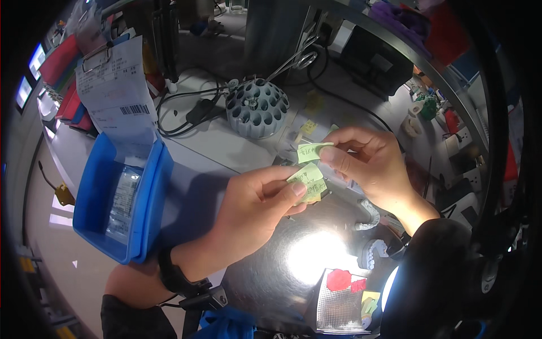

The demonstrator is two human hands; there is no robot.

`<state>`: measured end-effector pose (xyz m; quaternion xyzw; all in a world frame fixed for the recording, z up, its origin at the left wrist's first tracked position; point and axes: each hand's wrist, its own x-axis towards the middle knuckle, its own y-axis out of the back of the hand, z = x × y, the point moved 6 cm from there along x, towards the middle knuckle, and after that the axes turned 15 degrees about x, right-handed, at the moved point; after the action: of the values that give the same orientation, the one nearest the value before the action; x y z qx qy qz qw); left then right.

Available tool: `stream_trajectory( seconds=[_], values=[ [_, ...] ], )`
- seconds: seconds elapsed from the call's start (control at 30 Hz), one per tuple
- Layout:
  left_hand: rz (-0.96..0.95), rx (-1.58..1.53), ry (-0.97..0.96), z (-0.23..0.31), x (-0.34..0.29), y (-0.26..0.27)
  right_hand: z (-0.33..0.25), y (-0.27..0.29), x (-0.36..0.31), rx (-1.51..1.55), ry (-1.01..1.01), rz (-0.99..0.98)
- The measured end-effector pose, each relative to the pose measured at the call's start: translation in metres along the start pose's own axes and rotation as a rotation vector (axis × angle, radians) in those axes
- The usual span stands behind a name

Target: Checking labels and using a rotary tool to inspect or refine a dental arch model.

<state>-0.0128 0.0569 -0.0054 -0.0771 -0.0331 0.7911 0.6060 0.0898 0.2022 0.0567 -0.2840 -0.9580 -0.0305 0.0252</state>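
Near: perforated metal plate (341, 309), red piece (339, 280) on far end. Farther, on my feed: left hand (248, 200) pinching green notes (314, 183) under thumb, wrist angled far-right. Green slip (307, 152) just far of notes, long axis roughly left-right; contact, I can't tell. Right hand (370, 164) pinches slip, fingers pointing left. Far-left: grey round holder (258, 127).

The paper notes (312, 189) were coloured pale green and marked with dark scrawled lines. The bin (153, 198) was coloured solid blue, the sheet (110, 93) white with black bars. The rack (255, 129) was finished in grey; the silver panel (336, 315) was patterned with a fine grid.
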Motion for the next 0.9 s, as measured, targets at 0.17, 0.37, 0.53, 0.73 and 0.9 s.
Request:
stream_trajectory(
  seconds=[0.17, 0.37, 0.53, 0.73, 0.9],
  values=[
    [0.077, -0.033, -0.014, -0.004, 0.001, 0.007, -0.002, 0.003, -0.003, -0.002, -0.075, -0.015],
    [0.151, -0.055, -0.035, 0.003, 0.000, 0.009, 0.005, -0.004, -0.012, -0.065, -0.096, 0.017],
    [0.117, -0.042, -0.029, 0.001, 0.001, 0.009, 0.002, -0.007, -0.016, -0.086, -0.106, 0.007],
    [0.122, -0.075, -0.012, 0.004, -0.001, 0.009, 0.000, 0.006, -0.017, 0.013, -0.095, 0.079],
    [0.117, -0.079, -0.019, 0.000, 0.002, 0.007, -0.004, 0.015, -0.019, -0.071, -0.056, 0.108]
  ],
)
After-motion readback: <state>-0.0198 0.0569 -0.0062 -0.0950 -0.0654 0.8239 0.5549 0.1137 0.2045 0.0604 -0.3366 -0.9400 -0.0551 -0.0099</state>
